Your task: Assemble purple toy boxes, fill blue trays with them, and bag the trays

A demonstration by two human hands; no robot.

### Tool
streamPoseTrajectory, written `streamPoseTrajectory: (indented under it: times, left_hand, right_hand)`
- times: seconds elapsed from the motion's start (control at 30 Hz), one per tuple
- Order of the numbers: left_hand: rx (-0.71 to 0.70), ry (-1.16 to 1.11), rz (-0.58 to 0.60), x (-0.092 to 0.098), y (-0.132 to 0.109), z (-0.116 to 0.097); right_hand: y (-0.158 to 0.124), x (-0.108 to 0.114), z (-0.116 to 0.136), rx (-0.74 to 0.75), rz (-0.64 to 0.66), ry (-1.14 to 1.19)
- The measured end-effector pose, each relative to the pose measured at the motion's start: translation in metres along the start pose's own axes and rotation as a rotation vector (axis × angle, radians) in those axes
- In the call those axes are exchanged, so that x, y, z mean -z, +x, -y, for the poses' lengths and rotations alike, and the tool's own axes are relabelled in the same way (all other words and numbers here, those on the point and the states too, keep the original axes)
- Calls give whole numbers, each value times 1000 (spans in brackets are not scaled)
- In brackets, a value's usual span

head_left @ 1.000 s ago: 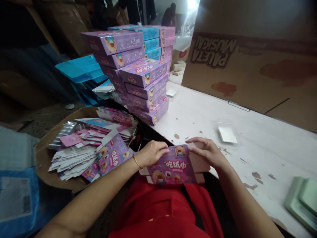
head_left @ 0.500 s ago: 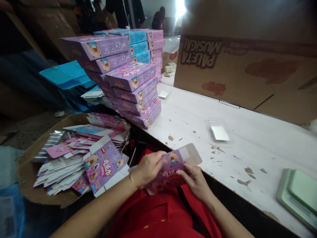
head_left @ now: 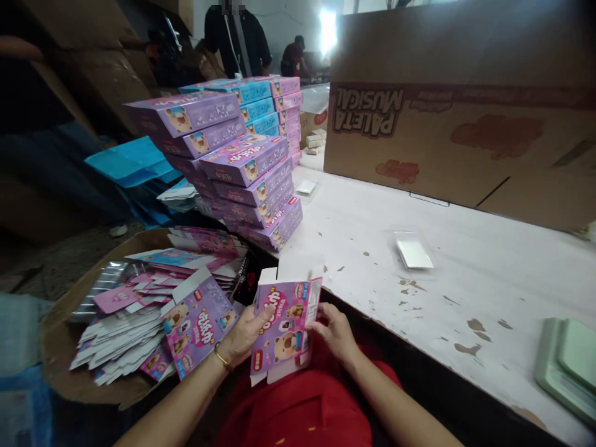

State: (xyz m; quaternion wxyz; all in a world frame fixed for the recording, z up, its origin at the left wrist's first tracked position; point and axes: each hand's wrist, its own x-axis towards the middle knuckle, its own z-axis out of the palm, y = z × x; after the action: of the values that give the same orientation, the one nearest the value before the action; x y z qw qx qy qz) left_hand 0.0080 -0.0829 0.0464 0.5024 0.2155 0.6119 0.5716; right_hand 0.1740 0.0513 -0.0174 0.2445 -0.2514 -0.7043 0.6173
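In front of my lap is a purple and pink cardboard box [head_left: 286,316], its printed face with a cartoon bear towards me and its white end flaps sticking out. My left hand [head_left: 244,335] grips its left side, thumb on the printed face. At the right edge, my right hand [head_left: 334,332] has its fingers closed on the side panel. Flat unfolded purple cartons [head_left: 198,326] lie to the left of my left hand, on a pile of folded cartons [head_left: 123,332] in a large brown cardboard container [head_left: 56,338].
Stacked purple boxes [head_left: 254,192] stand at the table's left edge, blue boxes [head_left: 256,110] behind. A clear plastic tray with a white block [head_left: 413,251] lies on the white table [head_left: 354,211]. A pale green scale [head_left: 565,360] is at right, a big carton [head_left: 447,136] behind. Other people stand further back.
The box has been turned so its large printed face shows, and it has moved left. Both hands have shifted left with it, with the right hand now at its right edge.
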Motion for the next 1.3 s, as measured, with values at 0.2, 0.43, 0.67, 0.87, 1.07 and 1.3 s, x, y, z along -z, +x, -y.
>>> streamPoseTrajectory:
  times: [0.2,0.43,0.67,0.87,1.07,1.3]
  left_hand:
    - [-15,15,-91,11,-8,28]
    - [-32,-389,-16,2,-1,-3]
    - [-286,466,-31,10,12,-24]
    - [-497,728,4,-5,8,-28]
    - [-470,760,-41,-15,8,-26]
    - [-517,855,25,-16,14,-21]
  right_hand:
    - [67,-5,31,-245,-35,378]
    - [79,-12,64,-266,308,503]
    - [65,-13,42,-19,292,189]
    - [51,14,60,-37,406,146]
    - [47,26,51,91,335,32]
    - [35,32,31,294,311,-149]
